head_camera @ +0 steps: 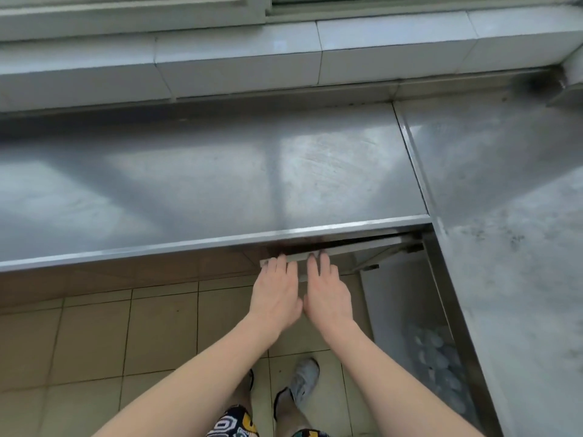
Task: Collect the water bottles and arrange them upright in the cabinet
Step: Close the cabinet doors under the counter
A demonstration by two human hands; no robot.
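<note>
Under the steel counter (189, 184) a steel cabinet door (356, 249) stands swung out toward me. My left hand (274, 294) and my right hand (328, 294) lie side by side, with straight fingers resting on the door's top edge. Neither hand holds a bottle. To the right of the door, low in the open cabinet, several clear water bottles (437, 357) stand close together. They are seen from above and blurred.
A second steel counter (511, 231) runs along the right and meets the first at a corner. A white tiled ledge (239, 61) and a window frame lie behind. Beige floor tiles (94, 342) and my feet (303, 383) are below.
</note>
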